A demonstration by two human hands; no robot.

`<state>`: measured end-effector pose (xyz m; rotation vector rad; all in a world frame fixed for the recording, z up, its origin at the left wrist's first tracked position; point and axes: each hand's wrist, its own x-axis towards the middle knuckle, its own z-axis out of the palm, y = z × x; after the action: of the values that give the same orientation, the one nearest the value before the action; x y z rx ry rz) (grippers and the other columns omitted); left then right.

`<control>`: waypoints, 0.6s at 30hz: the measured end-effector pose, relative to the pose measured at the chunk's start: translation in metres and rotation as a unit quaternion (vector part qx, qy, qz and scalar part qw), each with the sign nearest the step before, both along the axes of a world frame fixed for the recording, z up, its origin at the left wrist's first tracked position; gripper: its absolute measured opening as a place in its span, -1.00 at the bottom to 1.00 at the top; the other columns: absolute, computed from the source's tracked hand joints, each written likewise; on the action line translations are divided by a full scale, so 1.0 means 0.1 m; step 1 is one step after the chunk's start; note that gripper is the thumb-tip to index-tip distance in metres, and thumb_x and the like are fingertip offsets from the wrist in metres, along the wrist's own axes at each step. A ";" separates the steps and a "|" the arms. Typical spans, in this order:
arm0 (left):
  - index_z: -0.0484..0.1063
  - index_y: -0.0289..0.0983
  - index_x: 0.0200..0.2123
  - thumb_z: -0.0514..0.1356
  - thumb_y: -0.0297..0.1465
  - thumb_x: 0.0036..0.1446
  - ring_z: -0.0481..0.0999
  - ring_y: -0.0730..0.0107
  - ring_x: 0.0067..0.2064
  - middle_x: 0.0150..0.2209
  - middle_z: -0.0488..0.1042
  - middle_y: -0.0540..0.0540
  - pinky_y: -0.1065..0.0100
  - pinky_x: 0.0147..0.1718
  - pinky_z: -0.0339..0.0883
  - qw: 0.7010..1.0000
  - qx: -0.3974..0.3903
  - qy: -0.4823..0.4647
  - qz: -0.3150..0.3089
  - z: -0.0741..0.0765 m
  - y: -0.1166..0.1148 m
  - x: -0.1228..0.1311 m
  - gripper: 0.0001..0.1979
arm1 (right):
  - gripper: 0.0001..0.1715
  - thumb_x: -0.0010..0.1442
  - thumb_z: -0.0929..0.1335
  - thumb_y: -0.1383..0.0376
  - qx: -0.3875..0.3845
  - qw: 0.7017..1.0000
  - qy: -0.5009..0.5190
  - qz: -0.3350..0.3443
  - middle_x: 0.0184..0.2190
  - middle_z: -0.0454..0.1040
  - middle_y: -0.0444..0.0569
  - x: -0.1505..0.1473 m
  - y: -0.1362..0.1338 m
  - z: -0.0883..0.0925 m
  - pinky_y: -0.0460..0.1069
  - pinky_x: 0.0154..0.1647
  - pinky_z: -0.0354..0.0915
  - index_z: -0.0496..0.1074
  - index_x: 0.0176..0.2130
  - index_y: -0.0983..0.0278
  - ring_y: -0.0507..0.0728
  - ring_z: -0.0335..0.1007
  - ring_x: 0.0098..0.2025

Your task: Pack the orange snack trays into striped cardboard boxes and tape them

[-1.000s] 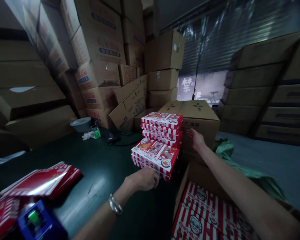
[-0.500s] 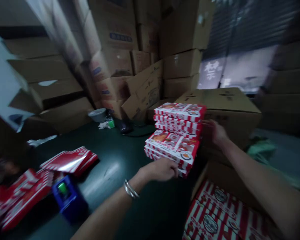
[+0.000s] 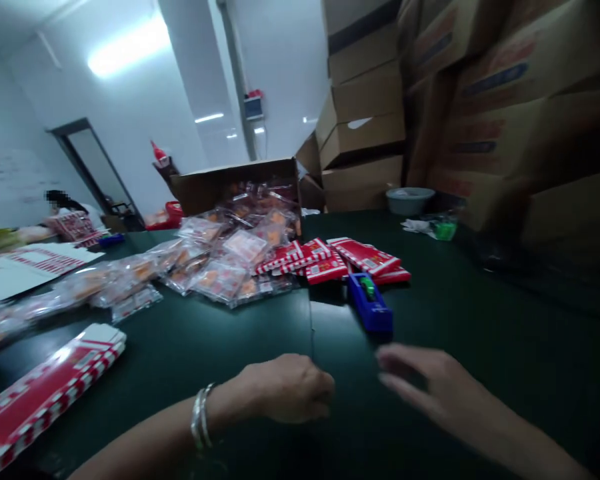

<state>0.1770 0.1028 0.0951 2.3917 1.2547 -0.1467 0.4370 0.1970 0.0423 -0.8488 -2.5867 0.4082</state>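
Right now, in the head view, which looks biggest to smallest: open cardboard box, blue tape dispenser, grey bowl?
Largest: open cardboard box.
Then: blue tape dispenser and grey bowl look alike; the bowl sits farther off, so unranked.

A blue tape dispenser [image 3: 371,307] with a green roll sits near red-and-white striped flat cartons [image 3: 350,260] on the dark green table [image 3: 480,333].

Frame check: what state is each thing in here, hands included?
Left hand: loosely curled, nothing visible in it.
Right hand: open, fingers spread, empty.
Blue tape dispenser: upright, untouched.
Cardboard box: on its side, open.
Clear packets: spilled in a heap.
Red-and-white cartons: folded flat.
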 end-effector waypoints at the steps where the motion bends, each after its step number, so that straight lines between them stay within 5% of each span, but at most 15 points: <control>1: 0.46 -0.21 -0.26 0.19 -0.40 0.15 0.55 0.23 -0.28 -0.30 0.57 -0.09 0.33 -0.33 0.35 0.999 0.019 0.003 0.031 0.01 -0.11 -0.22 -0.92 | -0.68 0.30 0.28 0.12 0.025 0.998 -0.050 -0.022 -0.10 0.56 -0.02 -0.35 0.18 0.10 -0.01 -0.12 0.43 0.46 -0.01 0.13 0.14 0.50 -0.12; 4: 0.45 -0.18 -0.24 0.19 -0.41 0.16 0.56 0.22 -0.20 -0.25 0.57 -0.07 0.32 -0.23 0.38 0.991 0.038 -0.018 0.123 -0.01 -0.47 -0.79 -0.91 | -0.55 0.26 0.29 0.35 0.099 0.983 -0.108 -0.109 0.18 0.35 0.23 -1.39 0.98 0.32 0.24 0.22 0.17 0.37 0.14 0.34 0.34 0.23 0.23; 8: 0.46 -0.13 -0.09 0.19 -0.40 0.17 0.55 0.24 -0.08 -0.07 0.56 -0.08 0.32 -0.09 0.39 0.963 0.086 -0.079 0.245 -0.10 -0.67 -1.52 -0.78 | -0.45 0.25 0.37 0.25 0.133 0.963 -0.163 -0.171 0.30 0.16 0.12 -2.24 1.90 0.27 0.41 0.25 0.02 0.28 0.20 0.27 0.38 0.03 0.32; 12: 0.51 -0.18 -0.13 0.18 -0.38 0.19 0.57 0.25 -0.11 -0.14 0.60 -0.07 0.30 -0.08 0.42 0.894 0.191 -0.060 0.400 -0.10 -0.26 -2.41 -0.81 | -0.57 0.27 0.37 0.21 0.138 0.948 -0.202 -0.202 0.17 0.32 0.08 -2.43 2.20 0.02 0.35 0.19 0.14 0.36 0.09 0.29 0.31 0.23 0.20; 15: 0.46 -0.29 -0.04 0.01 -0.50 0.29 0.50 0.10 0.02 -0.06 0.54 -0.25 0.05 0.05 0.33 0.836 0.236 -0.008 0.496 -0.17 0.23 -3.03 -0.71 | -0.80 0.30 0.29 0.33 0.140 0.954 -0.197 -0.176 -0.01 0.46 0.10 -2.40 2.24 -0.04 0.35 0.23 0.06 0.46 -0.12 0.34 0.29 0.30 0.13; 18: 0.43 -0.30 0.00 0.12 -0.46 0.27 0.41 0.09 0.12 0.07 0.45 -0.24 -0.04 0.11 0.27 0.847 0.229 0.022 0.479 -0.26 0.70 -3.38 -0.75 | -0.74 0.20 0.22 0.46 0.125 0.972 -0.151 -0.130 -0.18 0.50 0.25 -2.26 2.27 0.10 0.44 0.23 -0.06 0.49 -0.34 0.34 0.43 0.31 0.09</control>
<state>-0.1606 0.1726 0.0689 1.7663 2.5552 0.4519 0.2107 0.4243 0.0527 -1.2136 -2.6636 -0.1306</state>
